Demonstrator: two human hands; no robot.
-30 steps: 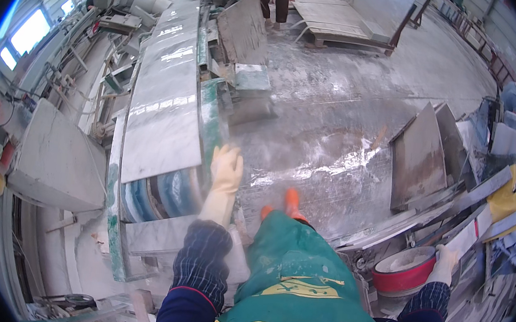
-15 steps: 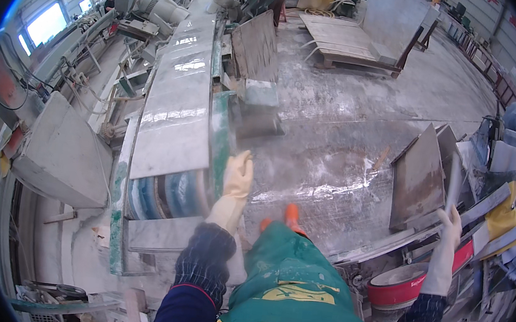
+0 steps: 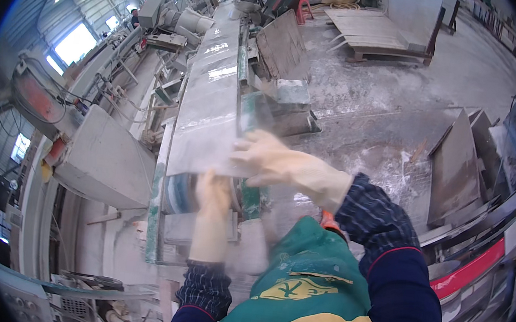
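A long run of pale grey stone slabs lies on the conveyor, and the nearest stone slab (image 3: pixel 199 148) ends over a blue roller (image 3: pixel 178 193). My left hand (image 3: pixel 213 194), in a cream rubber glove, is at that slab's near edge. Motion smears its fingers, so their grip cannot be made out. From the right, my right hand (image 3: pixel 265 157), gloved alike, reaches across to the slab's right edge near the corner. Its fingers stretch out over the edge, with the thumb apart below them; slight blur hides how firmly they touch.
A big grey block-shaped housing (image 3: pixel 104 157) stands left of the conveyor. To the right, brown stone sheets (image 3: pixel 457 176) lean above a red bar (image 3: pixel 470 268) and stacked offcuts. A wooden pallet (image 3: pixel 372 35) stands farther back on the wet floor. Another person (image 3: pixel 135 17) is at the far left.
My right hand has swung left from the leaning sheets to the slab's right edge. My left hand has moved from the conveyor's right side to the slab's near end. The view has shifted left.
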